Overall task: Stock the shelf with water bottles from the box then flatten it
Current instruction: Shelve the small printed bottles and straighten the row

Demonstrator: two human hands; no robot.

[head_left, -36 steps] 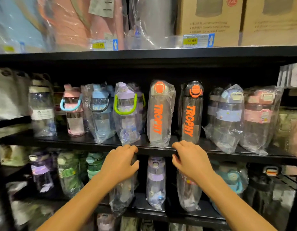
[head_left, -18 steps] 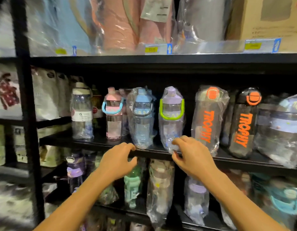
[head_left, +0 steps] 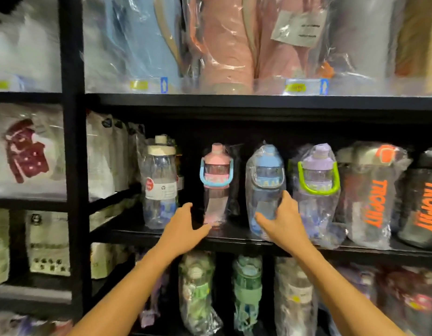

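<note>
Hands now further left along shelf; right hand grasps blue-capped bottle; left hand spread, empty, beside pink bottle; row-straightening likely.

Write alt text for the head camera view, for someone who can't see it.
A person's right hand grips a plastic-wrapped blue-capped bottle standing on a black shelf, while the left hand is open near the base of the pink-capped bottle beside it. A purple-capped bottle and TROPHY bottles stand to the right.
</note>
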